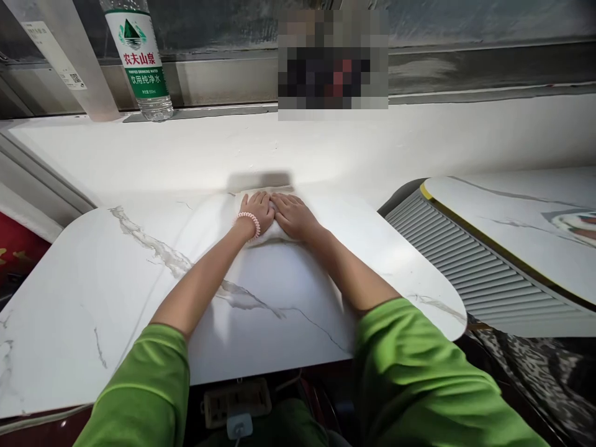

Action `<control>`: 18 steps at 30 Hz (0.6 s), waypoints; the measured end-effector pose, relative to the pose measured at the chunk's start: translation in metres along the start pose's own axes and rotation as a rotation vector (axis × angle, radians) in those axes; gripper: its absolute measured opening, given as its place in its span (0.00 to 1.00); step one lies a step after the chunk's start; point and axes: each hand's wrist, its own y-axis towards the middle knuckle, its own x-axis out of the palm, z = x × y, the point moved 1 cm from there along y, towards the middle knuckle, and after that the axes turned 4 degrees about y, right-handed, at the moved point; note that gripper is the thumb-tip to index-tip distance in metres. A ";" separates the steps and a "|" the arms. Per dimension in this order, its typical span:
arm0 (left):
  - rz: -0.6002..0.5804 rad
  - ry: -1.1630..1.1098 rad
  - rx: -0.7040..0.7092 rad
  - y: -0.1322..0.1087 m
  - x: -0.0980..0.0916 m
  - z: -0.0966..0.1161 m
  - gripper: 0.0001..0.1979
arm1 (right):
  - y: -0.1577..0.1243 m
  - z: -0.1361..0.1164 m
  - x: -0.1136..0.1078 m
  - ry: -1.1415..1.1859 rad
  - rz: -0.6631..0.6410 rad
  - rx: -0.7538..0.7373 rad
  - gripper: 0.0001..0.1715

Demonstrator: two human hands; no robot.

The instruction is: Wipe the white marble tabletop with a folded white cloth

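A pale, folded cloth (270, 235) lies on the white marbled table (298, 323), near its far edge by the wall. My left hand (259, 212), with a pink coiled band at the wrist, rests flat on the cloth's left part. Right beside it, my right hand (294, 216) presses flat on the cloth's right part. Fingers of both hands are stretched out and point away from me, and the hands almost touch at the middle. Parts of the cloth are hidden beneath the palms.
On the ledge behind the table stand a labelled water bottle (137, 62) and a tall translucent container (69, 56). A ribbed cabinet (484, 261) with a marbled top is at the right. A power strip (237, 402) sits below the table's front edge.
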 end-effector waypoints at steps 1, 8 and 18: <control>-0.005 0.007 0.017 -0.007 0.001 0.005 0.28 | -0.010 -0.001 -0.003 -0.007 -0.006 -0.017 0.31; -0.053 0.023 0.105 -0.088 0.007 0.083 0.31 | -0.129 -0.003 -0.038 0.038 0.055 -0.180 0.32; -0.037 -0.034 0.303 -0.108 0.016 0.199 0.33 | -0.246 0.042 -0.089 -0.016 0.044 0.099 0.35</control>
